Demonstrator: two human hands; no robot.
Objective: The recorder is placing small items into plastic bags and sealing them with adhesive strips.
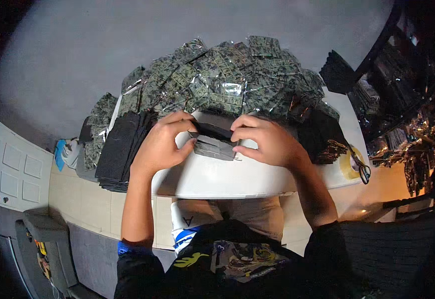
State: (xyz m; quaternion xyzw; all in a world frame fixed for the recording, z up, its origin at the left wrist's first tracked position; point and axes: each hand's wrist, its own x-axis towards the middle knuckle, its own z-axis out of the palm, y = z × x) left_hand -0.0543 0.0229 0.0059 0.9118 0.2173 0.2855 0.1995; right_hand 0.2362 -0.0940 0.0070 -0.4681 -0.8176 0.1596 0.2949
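Note:
Between my two hands a dark fabric piece with a grey folded panel (214, 146) is held above the white table (225, 183). My left hand (167, 144) pinches its left edge between thumb and fingers. At its right edge, the fingers of my right hand (264, 140) are closed on it. Just beyond lies a large heap of camouflage-patterned pieces in clear plastic (228, 67), some bearing writing. A stack of black fabric pieces (118, 149) lies by my left forearm, and more black pieces (320, 134) lie beyond my right wrist.
Scissors (361, 168) and a roll of clear tape (348, 164) lie at the table's right edge. Another camouflage pile (99, 127) stands off the left side. Dark bundles (339, 71) are at the upper right. A grey armchair (45, 243) stands at the lower left.

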